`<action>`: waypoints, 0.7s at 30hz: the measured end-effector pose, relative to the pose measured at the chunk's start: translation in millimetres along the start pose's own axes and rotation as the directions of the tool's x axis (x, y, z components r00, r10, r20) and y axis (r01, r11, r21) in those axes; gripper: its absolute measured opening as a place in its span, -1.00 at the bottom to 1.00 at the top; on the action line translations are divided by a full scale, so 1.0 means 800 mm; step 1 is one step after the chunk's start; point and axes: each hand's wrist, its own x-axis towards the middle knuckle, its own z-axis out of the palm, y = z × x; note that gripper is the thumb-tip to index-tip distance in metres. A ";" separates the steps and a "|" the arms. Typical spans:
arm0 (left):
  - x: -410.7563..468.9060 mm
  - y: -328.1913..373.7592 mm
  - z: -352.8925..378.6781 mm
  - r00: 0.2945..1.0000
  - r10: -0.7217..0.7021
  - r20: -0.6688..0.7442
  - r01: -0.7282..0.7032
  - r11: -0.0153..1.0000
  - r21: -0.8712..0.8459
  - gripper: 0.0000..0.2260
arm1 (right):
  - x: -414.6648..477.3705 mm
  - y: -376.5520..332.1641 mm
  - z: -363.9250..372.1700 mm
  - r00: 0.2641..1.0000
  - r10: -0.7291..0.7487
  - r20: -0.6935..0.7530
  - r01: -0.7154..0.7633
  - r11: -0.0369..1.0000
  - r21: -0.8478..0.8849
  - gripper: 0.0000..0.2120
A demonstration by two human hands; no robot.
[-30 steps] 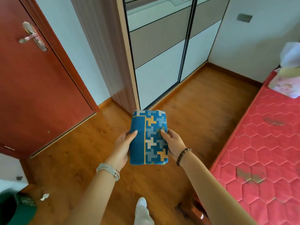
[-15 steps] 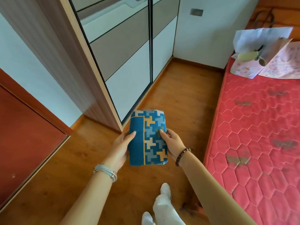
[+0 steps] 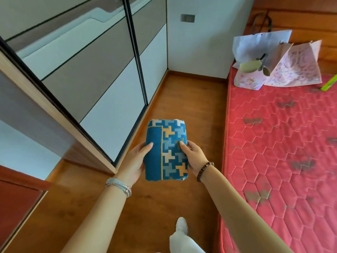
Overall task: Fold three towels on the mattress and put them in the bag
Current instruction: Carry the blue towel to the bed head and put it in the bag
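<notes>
Person stands on the wooden floor (image 3: 182, 99) in the aisle between the sliding wardrobe (image 3: 94, 73) and the mattress (image 3: 284, 147). A blue towel (image 3: 166, 149) with a yellow and pale tile pattern is already folded into a compact, thick rectangle. It is held flat in the air over the floor, just beside the mattress edge and not touching it. The left hand (image 3: 135, 160) grips its left side and the right hand (image 3: 194, 156) its right side, each with the thumb on top; the fingers beneath are hidden. The bag (image 3: 262, 57), pale paper with a pink printed panel, sits at the far end of the mattress, well apart from the towel. Folding of this towel looks finished; it has yet to go into the bag. No other towels show on the visible mattress. Whether any lie inside the bag cannot be told, so the count done is unknown.
</notes>
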 end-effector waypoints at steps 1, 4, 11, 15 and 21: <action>0.015 0.007 0.009 1.000 0.004 0.005 -0.004 1.000 -0.001 -0.73 | 0.012 -0.011 -0.007 1.000 0.000 -0.007 0.000 1.000 -0.007 -0.87; 0.060 0.028 0.036 1.000 -0.004 0.023 0.004 1.000 0.011 -0.74 | 0.044 -0.042 -0.031 0.999 -0.016 -0.037 0.015 1.000 -0.008 -0.85; 0.156 0.064 0.079 0.995 -0.048 0.092 0.041 0.996 0.077 -0.68 | 0.108 -0.080 -0.075 0.992 -0.023 -0.125 0.027 0.999 0.027 -0.73; 0.215 0.083 0.097 0.986 -0.086 0.145 0.070 0.991 0.116 -0.68 | 0.151 -0.091 -0.094 0.983 -0.013 -0.185 0.027 0.997 0.074 -0.66; 0.312 0.125 0.106 0.966 -0.135 0.222 0.099 0.981 0.166 -0.68 | 0.226 -0.123 -0.096 0.962 0.014 -0.273 0.022 0.991 0.129 -0.69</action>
